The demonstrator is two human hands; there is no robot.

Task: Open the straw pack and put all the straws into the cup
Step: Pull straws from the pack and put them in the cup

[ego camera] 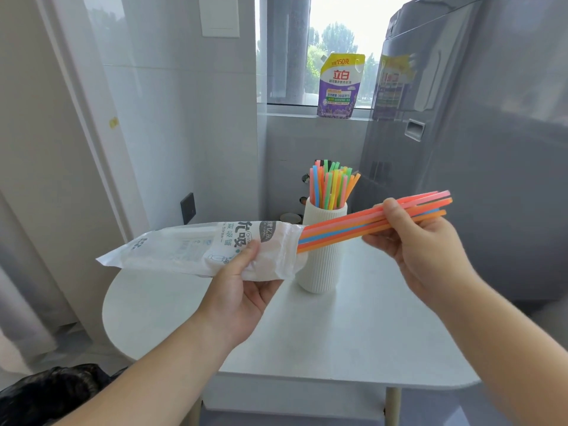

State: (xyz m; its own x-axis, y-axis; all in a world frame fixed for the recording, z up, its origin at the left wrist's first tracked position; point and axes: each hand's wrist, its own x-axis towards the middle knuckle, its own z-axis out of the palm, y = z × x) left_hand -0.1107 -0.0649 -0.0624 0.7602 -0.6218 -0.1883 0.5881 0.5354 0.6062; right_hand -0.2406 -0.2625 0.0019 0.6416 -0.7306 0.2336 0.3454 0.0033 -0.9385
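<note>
Left hand (242, 290) grips the straw pack (196, 247), right hand (421, 241) pinches straws (353, 224) before the cup (322, 250); a detergent pouch (339, 86) stands far on the windowsill

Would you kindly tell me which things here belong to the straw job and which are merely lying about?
Job: straw pack, held by left hand; bunch of straws, pinched by right hand; ribbed white cup with upright straws.
Lying about: detergent pouch on the sill; black bag, lower left.

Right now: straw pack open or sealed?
Open: straws stick out of the straw pack, gripped by right hand; left hand holds it.
</note>
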